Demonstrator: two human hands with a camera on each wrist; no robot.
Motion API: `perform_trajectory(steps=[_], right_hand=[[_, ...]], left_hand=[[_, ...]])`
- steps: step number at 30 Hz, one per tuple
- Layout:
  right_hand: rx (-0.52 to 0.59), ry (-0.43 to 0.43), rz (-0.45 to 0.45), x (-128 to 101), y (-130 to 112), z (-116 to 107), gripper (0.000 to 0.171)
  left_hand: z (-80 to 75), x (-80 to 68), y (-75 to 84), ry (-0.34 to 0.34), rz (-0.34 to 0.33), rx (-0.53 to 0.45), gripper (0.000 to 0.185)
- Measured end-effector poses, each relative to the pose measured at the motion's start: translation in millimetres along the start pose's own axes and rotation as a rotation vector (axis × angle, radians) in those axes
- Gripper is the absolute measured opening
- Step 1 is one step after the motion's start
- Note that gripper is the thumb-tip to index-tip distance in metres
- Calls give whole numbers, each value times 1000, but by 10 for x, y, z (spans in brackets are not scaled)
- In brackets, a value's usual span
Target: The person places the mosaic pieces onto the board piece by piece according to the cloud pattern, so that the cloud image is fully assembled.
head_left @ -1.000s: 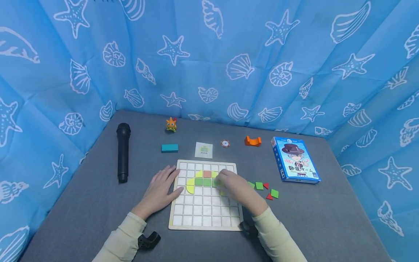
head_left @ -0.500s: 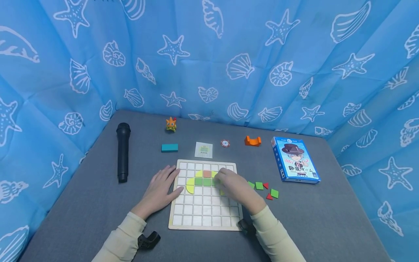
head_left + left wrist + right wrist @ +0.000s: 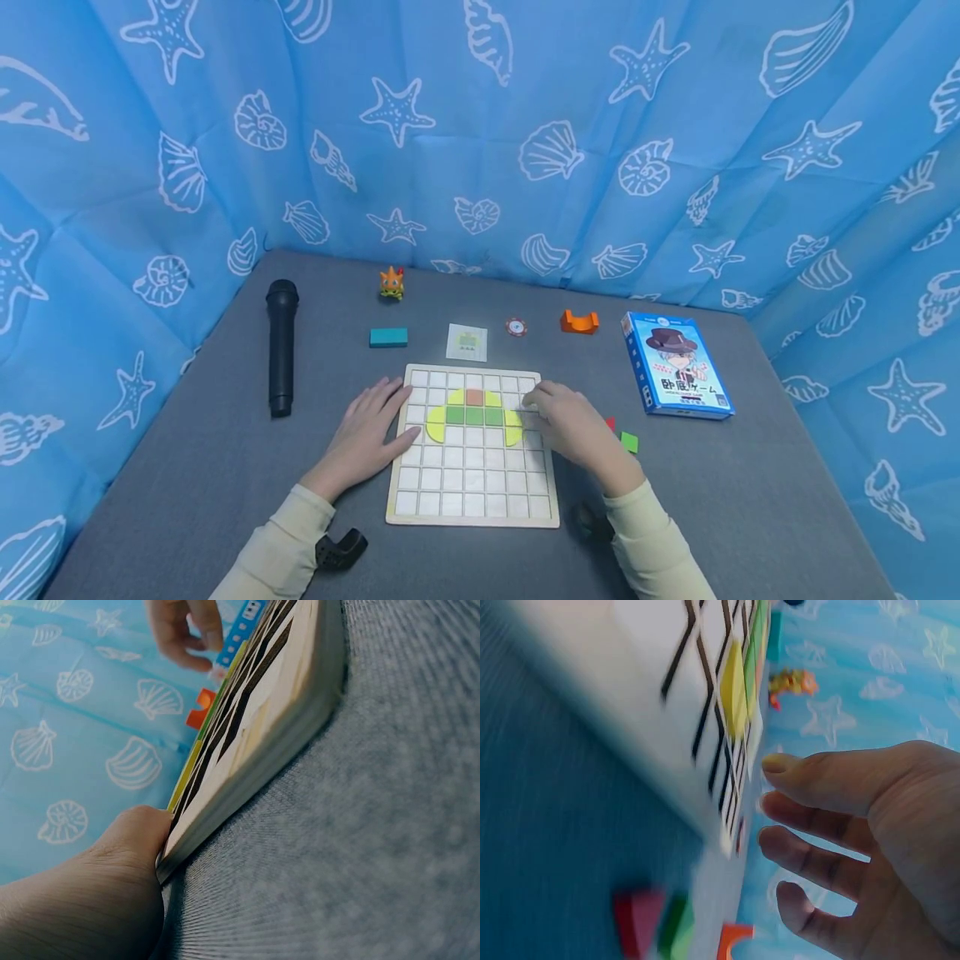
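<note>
Board: a wooden grid board (image 3: pixel 472 492) lies flat near the front edge of the gray tabletop (image 3: pixel 750 517), in the middle.
Pieces on the board: yellow curved pieces (image 3: pixel 436 423), green squares (image 3: pixel 474 416) and one orange square (image 3: pixel 474 397) make a shape in the upper rows.
Left hand: the left hand (image 3: pixel 367 437) lies flat on the tabletop with its fingers straight. The thumb touches the left edge of the board. It grips nothing.
Right hand: the right hand (image 3: pixel 573 427) is at the right edge of the board, with its fingertips over the edge. Its fingers are loose and a little bent. It holds nothing.
Loose pieces: a green square (image 3: pixel 629 442) and a red piece (image 3: pixel 610 423) lie on the tabletop just beside the right hand.
Far side: a small card (image 3: pixel 467 342), a teal block (image 3: pixel 388 337), a round chip (image 3: pixel 516 327), an orange block (image 3: pixel 580 322) and a little orange toy (image 3: pixel 392 284) sit behind the board.
Left edge: a black microphone (image 3: pixel 281 346) lies there.
Right edge: a blue game box (image 3: pixel 677 365) lies there.
</note>
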State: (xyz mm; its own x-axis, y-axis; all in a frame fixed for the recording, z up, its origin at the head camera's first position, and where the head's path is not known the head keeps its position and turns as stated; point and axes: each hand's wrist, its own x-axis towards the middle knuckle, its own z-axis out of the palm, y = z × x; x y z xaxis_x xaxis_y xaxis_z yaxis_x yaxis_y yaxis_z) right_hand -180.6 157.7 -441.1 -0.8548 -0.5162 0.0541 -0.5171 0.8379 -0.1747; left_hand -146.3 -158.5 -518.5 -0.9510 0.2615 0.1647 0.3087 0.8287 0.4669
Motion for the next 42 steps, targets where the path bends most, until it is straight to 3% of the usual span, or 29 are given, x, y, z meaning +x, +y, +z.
perform_trajectory(steps=[6, 17, 42], right_hand=[[6, 14, 75, -188, 271, -65, 25], [12, -96, 161, -501, 642, -141, 31], [34, -96, 214, -504, 716, -50, 30]], left_hand=[[7, -3, -15, 3, -2, -7, 66], [-5, -10, -3, 0, -1, -6, 66], [4, -13, -8, 6, 8, -6, 67]])
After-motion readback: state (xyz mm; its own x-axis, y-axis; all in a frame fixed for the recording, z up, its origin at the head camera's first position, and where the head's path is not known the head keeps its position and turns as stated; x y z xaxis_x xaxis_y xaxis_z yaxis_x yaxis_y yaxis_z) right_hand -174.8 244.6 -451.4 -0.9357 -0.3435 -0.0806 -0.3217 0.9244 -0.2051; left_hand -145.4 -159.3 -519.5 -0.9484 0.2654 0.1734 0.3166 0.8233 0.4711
